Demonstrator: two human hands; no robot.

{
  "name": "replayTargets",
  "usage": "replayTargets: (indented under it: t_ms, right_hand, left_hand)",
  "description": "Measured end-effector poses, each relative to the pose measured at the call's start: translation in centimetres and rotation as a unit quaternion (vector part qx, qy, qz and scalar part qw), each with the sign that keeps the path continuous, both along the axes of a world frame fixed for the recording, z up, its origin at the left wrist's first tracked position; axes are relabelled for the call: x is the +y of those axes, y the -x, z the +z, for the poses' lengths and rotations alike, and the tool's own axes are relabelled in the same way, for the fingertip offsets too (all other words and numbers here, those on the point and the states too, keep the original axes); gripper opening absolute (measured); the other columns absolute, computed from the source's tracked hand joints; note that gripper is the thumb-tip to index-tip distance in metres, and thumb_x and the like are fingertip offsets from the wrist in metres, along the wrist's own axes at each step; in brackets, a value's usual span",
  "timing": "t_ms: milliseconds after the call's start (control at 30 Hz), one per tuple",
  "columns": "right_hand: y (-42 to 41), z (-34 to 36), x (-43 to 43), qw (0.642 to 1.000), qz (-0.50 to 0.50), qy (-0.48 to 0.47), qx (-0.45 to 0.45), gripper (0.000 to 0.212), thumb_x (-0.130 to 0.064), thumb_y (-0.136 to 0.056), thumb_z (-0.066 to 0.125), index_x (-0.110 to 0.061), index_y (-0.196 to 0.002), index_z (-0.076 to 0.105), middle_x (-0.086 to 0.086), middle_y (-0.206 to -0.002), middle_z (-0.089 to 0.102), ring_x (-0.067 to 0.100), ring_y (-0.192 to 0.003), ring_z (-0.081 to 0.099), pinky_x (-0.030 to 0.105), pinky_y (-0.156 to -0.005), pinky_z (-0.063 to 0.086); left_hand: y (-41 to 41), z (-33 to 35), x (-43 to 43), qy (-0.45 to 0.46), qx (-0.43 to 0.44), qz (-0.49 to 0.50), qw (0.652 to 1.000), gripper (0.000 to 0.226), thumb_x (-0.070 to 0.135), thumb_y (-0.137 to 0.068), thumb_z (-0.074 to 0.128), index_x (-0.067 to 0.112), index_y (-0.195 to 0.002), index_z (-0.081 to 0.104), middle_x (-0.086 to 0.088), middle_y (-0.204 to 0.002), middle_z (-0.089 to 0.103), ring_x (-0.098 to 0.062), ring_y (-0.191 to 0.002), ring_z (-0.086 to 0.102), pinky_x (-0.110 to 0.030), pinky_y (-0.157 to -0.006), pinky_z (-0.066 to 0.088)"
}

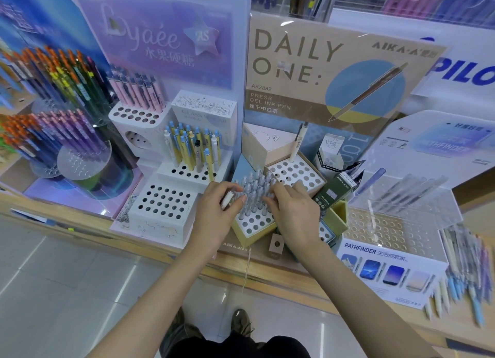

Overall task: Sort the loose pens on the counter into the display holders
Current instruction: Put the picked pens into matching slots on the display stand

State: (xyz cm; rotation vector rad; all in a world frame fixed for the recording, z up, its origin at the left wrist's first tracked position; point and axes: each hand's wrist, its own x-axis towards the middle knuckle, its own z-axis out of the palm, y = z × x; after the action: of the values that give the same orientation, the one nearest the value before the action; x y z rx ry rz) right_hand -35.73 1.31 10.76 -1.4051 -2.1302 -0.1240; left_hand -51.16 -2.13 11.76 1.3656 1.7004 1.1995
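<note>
Pen (pixel 228 198): white, in left hand (pixel 214 213), just beside holder (pixel 253 225), left of its grey pens (pixel 254 186).
Handling: probably light, stiff and smooth-barrelled, so apt to slip; best taken mid-barrel.
Axis: tilted, low end toward the person, upper end seemingly toward the grey pens; tip end hidden.
Left grip: fingers curled round the pen.
Right hand (pixel 293 210): fingers bent over the grey pens; whether it pinches one cannot be told.
Loose pens (pixel 460 266): far right on counter (pixel 281 270).
</note>
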Motion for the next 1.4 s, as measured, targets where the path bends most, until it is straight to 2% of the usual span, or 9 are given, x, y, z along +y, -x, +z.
replayTargets:
  t_ms: [200, 333, 567, 700, 867, 1033, 1133, 1267, 1400]
  right_hand:
    - [-0.2, -0.2, -1.1, 0.986, -0.026, 0.121, 0.115, 0.026, -0.030, -0.091, 0.061, -0.009, -0.107, 0.062, 0.004, -0.083, 0.066, 0.025, -0.082, 0.056, 0.031, -0.056, 0.039]
    - [-1.1, 0.4, -0.6, 0.973, -0.086, 0.105, 0.187, 0.016, -0.014, -0.094, 0.055, -0.007, -0.105, 0.063, 0.010, -0.083, 0.064, 0.029, -0.080, 0.059, 0.033, -0.060, 0.042]
    - [-0.8, 0.0, 0.6, 0.973, -0.076, 0.156, 0.151, 0.014, -0.021, -0.089, 0.065, -0.009, -0.095, 0.071, 0.008, -0.094, 0.061, 0.022, -0.093, 0.048, 0.023, -0.067, 0.031]
    - [-0.5, 1.0, 0.3, 0.969, -0.086, 0.158, 0.167, 0.016, -0.018, -0.090, 0.064, -0.009, -0.102, 0.068, 0.009, -0.102, 0.058, 0.023, -0.102, 0.045, 0.022, -0.078, 0.030]
    - [1.0, 4.3, -1.7, 0.915, 0.048, 0.284, 0.282, 0.011, -0.032, -0.086, 0.066, -0.027, -0.095, 0.070, -0.006, -0.095, 0.057, 0.007, -0.095, 0.046, 0.016, -0.079, 0.035]
    - [1.1, 5.9, -2.1, 0.858, 0.090, 0.357, 0.357, 0.006, -0.021, -0.084, 0.071, -0.023, -0.088, 0.074, -0.005, -0.088, 0.060, 0.007, -0.088, 0.048, 0.015, -0.072, 0.032]
    - [0.2, 6.2, -2.1, 0.859, 0.088, 0.351, 0.362, 0.007, -0.019, -0.082, 0.072, -0.025, -0.086, 0.072, -0.013, -0.083, 0.061, 0.003, -0.080, 0.046, 0.016, -0.069, 0.032]
    - [-1.2, 7.2, -1.2, 0.857, 0.060, 0.335, 0.388, 0.005, -0.018, -0.084, 0.071, -0.023, -0.083, 0.069, -0.013, -0.076, 0.065, 0.001, -0.073, 0.058, 0.018, -0.068, 0.044]
    - [-3.8, 9.2, 1.2, 0.843, 0.010, 0.212, 0.495, 0.009, -0.017, -0.085, 0.070, -0.024, -0.083, 0.065, -0.001, -0.081, 0.070, 0.016, -0.080, 0.069, 0.029, -0.074, 0.055]
  left_hand:
    - [0.1, 0.5, -0.1, -0.018, -0.015, -0.001, 1.000, 0.011, 0.012, -0.088, 0.067, 0.016, -0.098, 0.065, 0.006, -0.094, 0.053, -0.009, -0.085, 0.055, -0.023, -0.080, 0.045]
    - [0.3, 0.7, -0.3, -0.006, -0.063, -0.003, 0.998, 0.011, 0.010, -0.088, 0.066, 0.017, -0.097, 0.065, 0.002, -0.093, 0.054, -0.015, -0.082, 0.057, -0.031, -0.075, 0.050]
    - [0.2, 0.4, -0.8, 0.022, -0.138, -0.008, 0.990, 0.025, 0.009, -0.091, 0.061, 0.028, -0.103, 0.051, 0.006, -0.093, 0.056, 0.006, -0.067, 0.055, -0.013, -0.064, 0.046]
    - [0.6, 0.2, -1.4, 0.055, -0.229, -0.047, 0.971, 0.022, 0.010, -0.078, 0.051, 0.023, -0.093, 0.041, 0.007, -0.090, 0.055, -0.007, -0.058, 0.043, -0.016, -0.054, 0.037]
    - [0.5, 0.2, -1.4, 0.085, -0.107, -0.146, 0.980, 0.027, 0.003, -0.093, 0.049, 0.028, -0.098, 0.040, 0.005, -0.095, 0.053, 0.009, -0.076, 0.053, -0.009, -0.068, 0.042]
    - [-0.3, 1.4, -0.9, 0.089, -0.079, -0.211, 0.970, 0.031, 0.004, -0.095, 0.049, 0.031, -0.105, 0.037, 0.007, -0.094, 0.051, 0.017, -0.070, 0.052, -0.003, -0.066, 0.041]
    - [-0.7, 2.1, -0.4, 0.086, -0.070, -0.223, 0.968, 0.034, 0.005, -0.094, 0.052, 0.029, -0.112, 0.037, 0.002, -0.115, 0.053, 0.005, -0.094, 0.057, -0.012, -0.078, 0.048]
    - [-1.7, 2.6, 1.0, 0.070, -0.053, -0.238, 0.967, 0.056, 0.007, -0.090, 0.060, 0.035, -0.127, 0.028, 0.011, -0.122, 0.047, 0.001, -0.101, 0.056, -0.018, -0.085, 0.047]
    - [-1.6, 2.3, 2.9, -0.006, 0.085, -0.185, 0.979, 0.071, 0.019, -0.086, 0.069, 0.021, -0.144, 0.028, 0.014, -0.131, 0.038, 0.005, -0.116, 0.036, -0.005, -0.095, 0.026]
